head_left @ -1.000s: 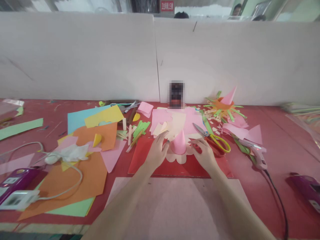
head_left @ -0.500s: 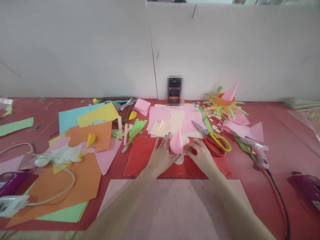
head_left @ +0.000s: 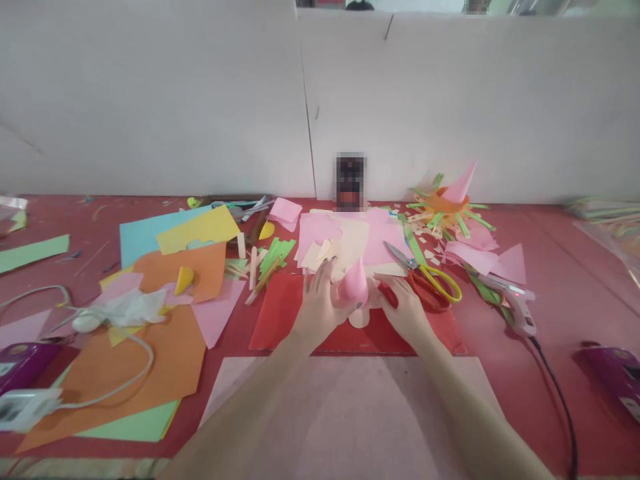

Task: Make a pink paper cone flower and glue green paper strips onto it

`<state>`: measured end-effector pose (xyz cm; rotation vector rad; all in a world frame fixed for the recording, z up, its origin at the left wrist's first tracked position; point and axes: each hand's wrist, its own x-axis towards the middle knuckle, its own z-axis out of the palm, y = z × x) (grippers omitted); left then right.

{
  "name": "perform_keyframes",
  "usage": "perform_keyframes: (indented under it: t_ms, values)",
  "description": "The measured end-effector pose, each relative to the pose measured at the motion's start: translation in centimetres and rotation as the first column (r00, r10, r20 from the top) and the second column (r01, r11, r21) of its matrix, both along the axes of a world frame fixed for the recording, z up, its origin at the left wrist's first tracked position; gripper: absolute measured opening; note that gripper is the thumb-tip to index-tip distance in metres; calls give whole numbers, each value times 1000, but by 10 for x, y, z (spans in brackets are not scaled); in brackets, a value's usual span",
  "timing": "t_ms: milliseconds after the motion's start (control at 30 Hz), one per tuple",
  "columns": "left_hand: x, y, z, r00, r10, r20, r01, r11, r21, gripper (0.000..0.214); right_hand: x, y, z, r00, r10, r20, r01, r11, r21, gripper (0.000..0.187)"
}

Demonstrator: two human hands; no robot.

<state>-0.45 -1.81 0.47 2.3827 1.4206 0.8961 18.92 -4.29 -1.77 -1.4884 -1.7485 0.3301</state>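
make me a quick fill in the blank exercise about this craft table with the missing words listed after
1. The near pink cone has its tip pointing ____.
2. The hand across the near pink cone from the scissors is the person's ____ one.
3. The rounded pale paper in front of the near pink cone lies over a flat mat coloured ____.
4. The second pink cone, farther back, leans in a paper ring coloured ____.

Missing words: up; left; red; orange

Red table under coloured paper
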Motion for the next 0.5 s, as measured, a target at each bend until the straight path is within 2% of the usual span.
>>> perform_keyframes:
  t_ms: [100, 200, 367, 500]
  values:
    - [1, -3, 8, 998, -17, 66, 12, 997, 73, 52, -2, 0, 0, 1000, 8, 2, -8, 1000, -8, 29]
    - [1, -7, 10, 995, -5, 95, 0, 999, 53, 39, -3, 0, -1, 1000, 11, 7, -11, 1000, -14, 30]
    - [0, -7, 8, 996, -67, 64, 68, 998, -15, 29, -2, 0, -1, 997, 71, 22, -71, 997, 7, 37]
    - [-1, -3, 5, 993, -78, 88, 81, 996, -33, 34, -3, -2, 1, 994, 111, 3, -112, 994, 21, 32]
